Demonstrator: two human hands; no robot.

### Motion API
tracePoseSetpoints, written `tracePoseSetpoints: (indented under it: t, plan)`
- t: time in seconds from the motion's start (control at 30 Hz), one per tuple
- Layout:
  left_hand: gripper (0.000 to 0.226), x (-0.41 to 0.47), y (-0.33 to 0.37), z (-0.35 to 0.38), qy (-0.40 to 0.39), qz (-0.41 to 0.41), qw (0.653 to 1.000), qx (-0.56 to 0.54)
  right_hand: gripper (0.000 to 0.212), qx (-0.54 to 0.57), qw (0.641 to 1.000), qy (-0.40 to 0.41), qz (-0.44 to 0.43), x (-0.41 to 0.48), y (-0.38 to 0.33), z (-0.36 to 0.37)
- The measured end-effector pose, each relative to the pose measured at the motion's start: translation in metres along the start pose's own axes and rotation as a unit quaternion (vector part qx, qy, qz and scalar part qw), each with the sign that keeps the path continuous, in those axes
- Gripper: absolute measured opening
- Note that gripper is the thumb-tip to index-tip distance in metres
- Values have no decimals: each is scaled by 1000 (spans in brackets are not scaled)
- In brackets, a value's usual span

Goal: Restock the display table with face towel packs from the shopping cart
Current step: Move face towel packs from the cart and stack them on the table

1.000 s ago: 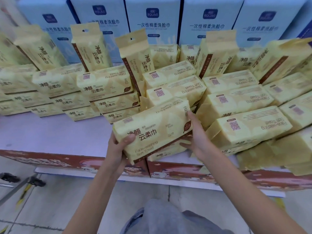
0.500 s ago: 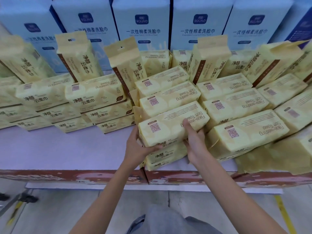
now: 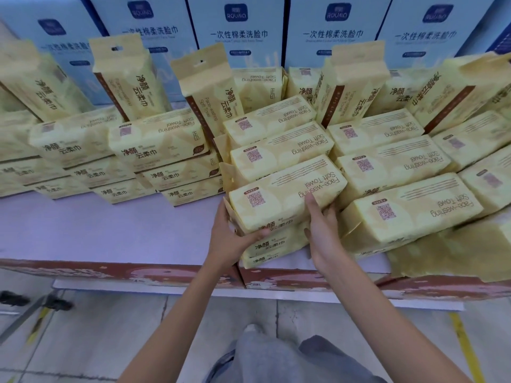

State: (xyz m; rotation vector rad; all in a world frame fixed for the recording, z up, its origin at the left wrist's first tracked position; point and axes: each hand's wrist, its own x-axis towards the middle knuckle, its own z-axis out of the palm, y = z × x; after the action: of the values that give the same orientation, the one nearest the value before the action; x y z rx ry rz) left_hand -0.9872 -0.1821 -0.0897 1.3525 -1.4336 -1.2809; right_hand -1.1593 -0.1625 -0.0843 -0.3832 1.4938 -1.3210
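A yellow face towel pack (image 3: 287,193) lies on top of a short stack at the front of the display table (image 3: 110,230), its QR code facing up. My left hand (image 3: 232,239) cups its left end, thumb curled along the front edge. My right hand (image 3: 322,230) holds its right front, thumb on top and fingers behind the pack. Two more packs (image 3: 273,247) lie under it. Further yellow packs (image 3: 279,152) step up in rows behind.
Stacks of yellow packs (image 3: 157,145) fill the left and right (image 3: 409,208) of the table, with upright packs (image 3: 210,84) behind and blue-white boxes (image 3: 237,31) along the back. Bare lilac tabletop lies front left. Tiled floor and a dark metal leg (image 3: 16,324) are below.
The pack has been turned over from label side up to QR side up and set down onto the front stack. Both hands stayed on its ends.
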Motion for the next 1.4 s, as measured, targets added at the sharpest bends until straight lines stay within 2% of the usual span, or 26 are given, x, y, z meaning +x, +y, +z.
tracePoseSetpoints:
  t: [0.1,0.2,0.27,0.33,0.4,0.47,0.6,0.67,0.87,1.0,1.27,1.4]
  plan:
    - [116,-15,2,1,38,-37,999,-6,81,-38,997,-57,22,-19,11,-10]
    - [125,-41,-2,2,85,-94,991,40,72,-124,983,-122,56,-36,25,-22]
    - [105,-65,-13,3,101,-135,984,61,59,-210,961,-172,50,-43,36,-34]
    - [65,-94,-25,5,117,-160,977,74,57,-310,925,-220,32,-47,45,-47]
    - [37,-125,-40,8,127,-188,970,85,58,-394,885,-250,12,-50,55,-60]
    - [32,-156,-54,12,133,-218,962,101,58,-444,851,-280,-1,-54,64,-73]
    - [43,-216,-71,23,187,-279,938,89,53,-515,784,-346,-2,-61,87,-84]
    - [41,-238,-76,30,213,-305,925,69,50,-541,759,-363,5,-64,96,-84]
    - [31,-313,-88,42,360,-378,853,-30,49,-611,629,-479,-14,-86,130,-51]
    - [32,-348,-95,42,435,-401,804,-61,51,-622,562,-544,-39,-107,144,-13]
    - [26,-379,-120,4,539,-407,726,-130,51,-627,463,-622,-72,-149,192,83]
    - [27,-380,-132,-46,558,-390,719,-139,50,-624,453,-631,-85,-170,215,136]
